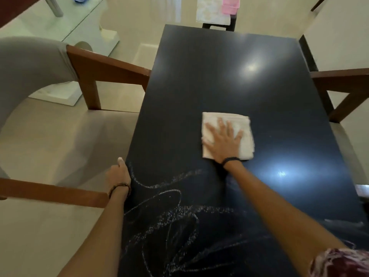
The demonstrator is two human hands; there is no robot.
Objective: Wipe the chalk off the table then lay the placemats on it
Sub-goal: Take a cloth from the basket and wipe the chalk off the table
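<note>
Nearest us, at the bottom of the frame, chalk scribbles (169,222) cover the dark desk (229,80), so wiping is barely begun. Our left hand (118,175) curls its grip over the desk's left edge. Farther up, our right hand (223,139) presses flat, fingers spread, on the white cloth (242,145) at mid-frame. No placemats are laid.

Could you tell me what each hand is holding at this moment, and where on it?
The right hand presses flat on the middle of the folded white cloth, gripping nothing. The left hand grips the left edge of the dark table.
</note>
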